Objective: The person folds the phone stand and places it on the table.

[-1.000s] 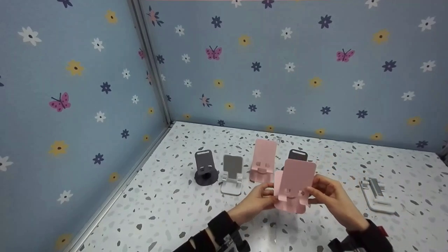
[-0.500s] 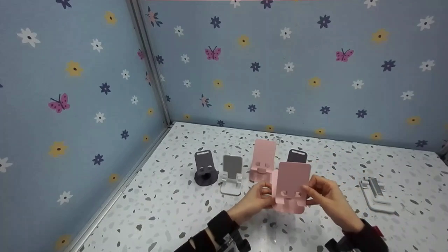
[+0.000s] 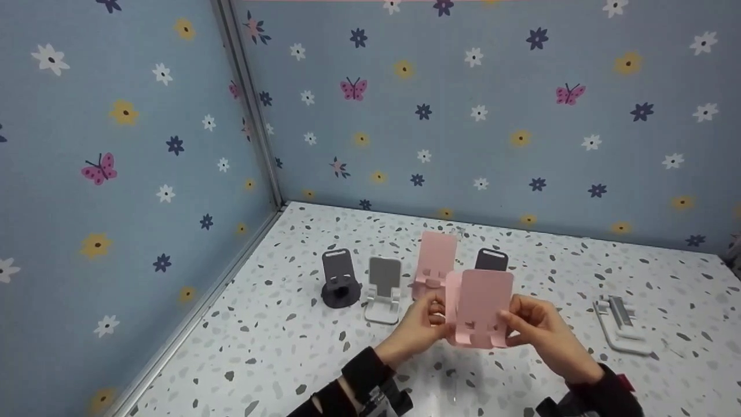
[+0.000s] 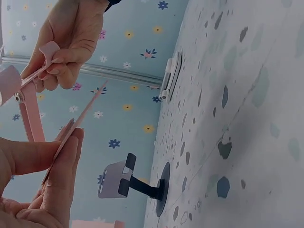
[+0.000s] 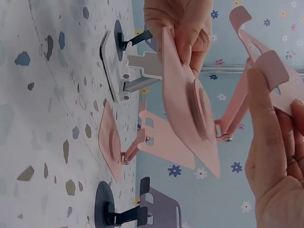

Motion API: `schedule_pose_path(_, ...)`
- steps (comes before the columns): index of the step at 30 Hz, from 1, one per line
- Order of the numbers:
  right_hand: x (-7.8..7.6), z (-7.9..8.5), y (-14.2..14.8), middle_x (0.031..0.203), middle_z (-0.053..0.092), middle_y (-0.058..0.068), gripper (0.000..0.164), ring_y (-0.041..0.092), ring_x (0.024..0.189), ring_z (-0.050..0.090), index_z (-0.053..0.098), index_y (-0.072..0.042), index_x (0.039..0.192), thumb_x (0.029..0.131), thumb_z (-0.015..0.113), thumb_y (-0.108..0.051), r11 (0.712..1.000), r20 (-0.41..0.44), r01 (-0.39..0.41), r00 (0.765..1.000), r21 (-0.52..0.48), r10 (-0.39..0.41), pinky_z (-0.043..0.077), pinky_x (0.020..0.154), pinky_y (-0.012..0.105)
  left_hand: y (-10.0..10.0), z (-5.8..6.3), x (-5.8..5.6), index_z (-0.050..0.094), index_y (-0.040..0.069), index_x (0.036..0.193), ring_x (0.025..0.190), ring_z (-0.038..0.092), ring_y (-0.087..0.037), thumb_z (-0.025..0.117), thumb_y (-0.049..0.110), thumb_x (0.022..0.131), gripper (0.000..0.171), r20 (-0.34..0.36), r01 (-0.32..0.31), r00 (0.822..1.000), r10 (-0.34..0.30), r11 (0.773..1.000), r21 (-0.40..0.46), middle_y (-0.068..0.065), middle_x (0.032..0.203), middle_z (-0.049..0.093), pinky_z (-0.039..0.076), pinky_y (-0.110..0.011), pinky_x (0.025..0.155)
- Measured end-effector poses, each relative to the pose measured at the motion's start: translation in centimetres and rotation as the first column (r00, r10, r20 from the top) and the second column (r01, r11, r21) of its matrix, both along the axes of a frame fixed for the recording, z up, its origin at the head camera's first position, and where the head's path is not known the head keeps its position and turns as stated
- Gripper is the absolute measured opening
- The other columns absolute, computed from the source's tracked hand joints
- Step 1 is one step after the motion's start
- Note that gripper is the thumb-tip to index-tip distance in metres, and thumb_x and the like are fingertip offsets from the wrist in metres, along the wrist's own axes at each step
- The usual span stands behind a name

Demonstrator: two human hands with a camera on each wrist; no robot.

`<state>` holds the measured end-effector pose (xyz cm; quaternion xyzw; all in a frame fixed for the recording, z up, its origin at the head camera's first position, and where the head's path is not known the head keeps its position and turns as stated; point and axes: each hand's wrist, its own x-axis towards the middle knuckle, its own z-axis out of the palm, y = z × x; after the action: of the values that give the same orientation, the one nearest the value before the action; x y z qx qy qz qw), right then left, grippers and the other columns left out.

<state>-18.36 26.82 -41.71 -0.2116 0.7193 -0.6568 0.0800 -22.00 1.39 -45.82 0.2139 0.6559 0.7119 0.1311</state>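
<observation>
Both hands hold a pink phone stand [image 3: 485, 304] up over the speckled table. My left hand [image 3: 418, 329] pinches its flat base plate [image 5: 187, 102] between thumb and fingers, plainly seen in the left wrist view. On the other side, my right hand [image 3: 543, 331] pinches the edge of the upper panel near its curled lip hooks [image 5: 272, 69]. A hinged arm [image 4: 32, 113] joins base and panel, with the two folded at an angle. In the head view the panel hides most of the base and the fingertips behind it.
Behind the hands stand a second pink phone stand [image 3: 438, 252] and a dark one [image 3: 491, 259], partly covered. To the left are a dark round-based stand [image 3: 339, 272] and a white-and-grey one [image 3: 385, 278]. A folded white-and-grey stand [image 3: 628, 330] lies right. Patterned walls [image 3: 440, 156] border the table.
The held stand has shifted slightly left, its panel now more upright and its base showing more at the left edge. My right hand has moved a little left with it.
</observation>
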Motion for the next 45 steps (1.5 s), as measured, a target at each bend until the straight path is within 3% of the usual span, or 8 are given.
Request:
schedule_pose_path(4,-0.1,-0.1,0.1,0.095,0.076,-0.006,0.021,0.008,0.09,0.075,0.062,-0.009,0.094,0.113,0.054,-0.004,1.0,0.05,-0.023,0.998,-0.002,0.023,0.069,0.079,0.03,-0.1,0.0,-0.2,0.052,-0.012,0.119,0.089,0.068,-0.009,0.065,-0.018,0.089,0.034,-0.109,-0.007,0.994,0.006,1.0,-0.014,-0.023,0.107,0.071,0.061,-0.019,0.079)
schedule_pose_path(9,-0.2,-0.4,0.1,0.095,0.076,-0.006,0.019,0.008,0.088,0.074,0.065,-0.008,0.097,0.112,0.054,-0.003,0.998,0.058,-0.066,0.996,-0.004,0.066,0.07,0.078,0.031,-0.2,-0.2,-0.3,0.053,-0.011,0.116,0.093,0.072,-0.016,0.065,-0.02,0.089,0.031,-0.2,-0.039,0.979,0.027,0.998,-0.054,-0.032,0.107,0.07,0.064,-0.023,0.083)
schedule_pose_path(16,-0.3,-0.9,0.4,0.094,0.074,-0.005,0.021,0.006,0.082,0.071,0.066,-0.008,0.097,0.111,0.053,0.0,0.993,0.093,-0.109,0.989,-0.033,0.112,0.069,0.077,0.03,-0.2,-0.3,-0.7,0.053,-0.01,0.111,0.097,0.075,-0.043,0.067,-0.022,0.088,0.028,-0.406,-0.085,0.913,0.034,0.99,-0.11,-0.034,0.105,0.07,0.068,-0.028,0.087)
schedule_pose_path(31,-0.2,-1.4,0.9,0.098,0.076,-0.006,0.023,0.007,0.087,0.073,0.068,-0.013,0.1,0.113,0.051,-0.002,0.983,0.19,-0.175,0.965,-0.059,0.183,0.069,0.08,0.029,0.2,0.1,-0.2,0.055,-0.002,0.116,0.092,0.076,-0.03,0.066,-0.022,0.089,0.034,-0.605,-0.202,0.795,0.044,0.96,-0.194,-0.022,0.102,0.072,0.066,-0.021,0.083)
schedule_pose_path(35,-0.1,-1.3,0.8,0.097,0.074,-0.006,0.023,0.007,0.087,0.073,0.068,-0.014,0.101,0.113,0.052,-0.005,0.985,0.202,-0.159,0.965,-0.059,0.168,0.069,0.081,0.03,0.2,0.3,-0.2,0.056,-0.002,0.114,0.089,0.075,-0.03,0.067,-0.02,0.091,0.031,-0.604,-0.208,0.795,0.056,0.961,-0.184,-0.022,0.101,0.072,0.065,-0.02,0.082)
schedule_pose_path(38,0.0,-1.0,0.7,0.094,0.072,-0.008,0.022,0.005,0.085,0.071,0.069,-0.016,0.101,0.114,0.053,-0.008,0.994,0.216,-0.104,0.97,-0.039,0.11,0.069,0.08,0.029,0.2,0.4,-0.3,0.058,-0.003,0.112,0.089,0.075,-0.032,0.067,-0.02,0.09,0.029,-0.577,-0.201,0.814,0.074,0.966,-0.16,-0.023,0.1,0.072,0.066,-0.022,0.081)
schedule_pose_path(43,0.4,-0.5,0.0,0.094,0.068,-0.008,0.005,0.006,0.085,0.07,0.062,-0.013,0.106,0.109,0.063,-0.009,0.993,0.195,0.095,0.975,0.071,-0.107,0.068,0.079,0.03,0.1,0.4,-0.3,0.057,-0.005,0.109,0.092,0.075,-0.034,0.064,-0.024,0.087,0.029,-0.534,-0.16,0.842,0.081,0.981,-0.105,-0.026,0.101,0.071,0.067,-0.025,0.081)
schedule_pose_path(45,0.5,-0.3,-0.4,0.103,0.065,-0.003,0.014,0.01,0.094,0.069,0.057,-0.008,0.113,0.106,0.068,-0.01,0.971,0.165,0.192,0.963,0.14,-0.215,0.066,0.083,0.029,0.0,0.3,-0.3,0.057,-0.006,0.109,0.093,0.074,-0.032,0.062,-0.025,0.087,0.029,-0.519,-0.139,0.852,0.075,0.987,-0.084,-0.027,0.102,0.07,0.067,-0.026,0.081)
